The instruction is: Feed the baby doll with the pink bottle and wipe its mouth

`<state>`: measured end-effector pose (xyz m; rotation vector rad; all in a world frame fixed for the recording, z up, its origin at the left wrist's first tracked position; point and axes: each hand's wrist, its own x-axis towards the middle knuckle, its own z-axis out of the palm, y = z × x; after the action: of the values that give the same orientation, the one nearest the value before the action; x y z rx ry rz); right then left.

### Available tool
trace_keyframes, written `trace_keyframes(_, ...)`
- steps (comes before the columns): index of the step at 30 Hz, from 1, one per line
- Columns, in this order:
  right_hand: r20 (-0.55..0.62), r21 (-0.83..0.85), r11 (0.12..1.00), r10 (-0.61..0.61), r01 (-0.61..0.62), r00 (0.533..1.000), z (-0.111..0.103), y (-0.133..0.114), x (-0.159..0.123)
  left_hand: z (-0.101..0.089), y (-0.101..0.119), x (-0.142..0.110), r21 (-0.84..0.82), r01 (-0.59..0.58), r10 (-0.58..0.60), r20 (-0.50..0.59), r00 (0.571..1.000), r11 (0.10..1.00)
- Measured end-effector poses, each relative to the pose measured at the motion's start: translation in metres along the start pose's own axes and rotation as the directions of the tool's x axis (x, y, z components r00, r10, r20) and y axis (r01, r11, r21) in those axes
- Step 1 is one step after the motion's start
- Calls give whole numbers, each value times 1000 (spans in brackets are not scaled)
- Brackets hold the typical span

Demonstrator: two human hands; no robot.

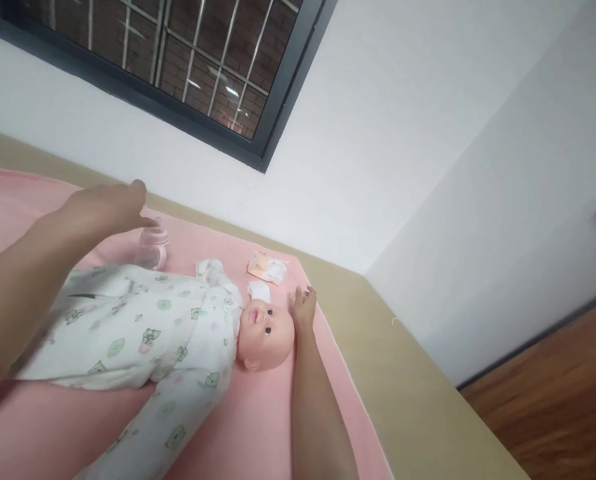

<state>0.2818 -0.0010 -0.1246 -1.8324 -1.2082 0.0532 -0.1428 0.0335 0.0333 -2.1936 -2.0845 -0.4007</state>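
Observation:
A baby doll (265,333) lies on its back on a pink sheet (248,420), its bald head toward the right. It wears a white onesie (143,327) printed with green and pink figures. My left hand (111,208) reaches across from the left, thumb and fingers apart, above a clear baby bottle (153,247) with a pink collar and handle. The thumb tip overlaps the bottle's top; whether they touch, I cannot tell. Beside the top of the doll's head, my right hand (304,307) rests on the sheet with its fingers spread and nothing visible in them.
A small orange-and-white packet (268,267) lies beyond the doll's head, with a little white piece (259,291) between them. The beige tabletop (378,347) borders the sheet. A white wall (323,187) and a dark-framed, barred window (273,127) stand behind.

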Motion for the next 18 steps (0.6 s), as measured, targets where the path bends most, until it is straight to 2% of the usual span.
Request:
trace_keyframes(2,-48,26,1000,-3,4,999,-3,-5,-1,-16,32,-22,39,-158,162,-139,977,987)
trace_keyframes(4,-117,63,996,-51,59,992,-6,-12,-4,-20,67,-41,-75,-431,409,-206,889,899)
trace_keyframes(5,-155,80,992,-87,101,984,-8,-15,-5,-18,84,-47,-147,-482,451,-203,869,864)
trace_keyframes(6,-183,91,985,-129,147,975,-9,-18,-7,-14,100,-51,-196,-487,461,-162,872,851)
trace_keyframes(9,-186,86,956,-261,280,947,-8,-25,-9,1,143,-49,-276,-588,617,23,787,760)
trace_keyframes(11,-145,65,934,-340,351,929,-4,-25,-9,11,166,-41,-370,-618,705,172,688,693)
trace_keyframes(13,-105,45,912,-402,408,910,2,-24,-8,20,185,-31,-473,-598,756,296,584,648)
trace_keyframes(18,-40,13,867,-497,498,867,13,-17,-3,46,215,-11,-610,-478,774,525,355,632)
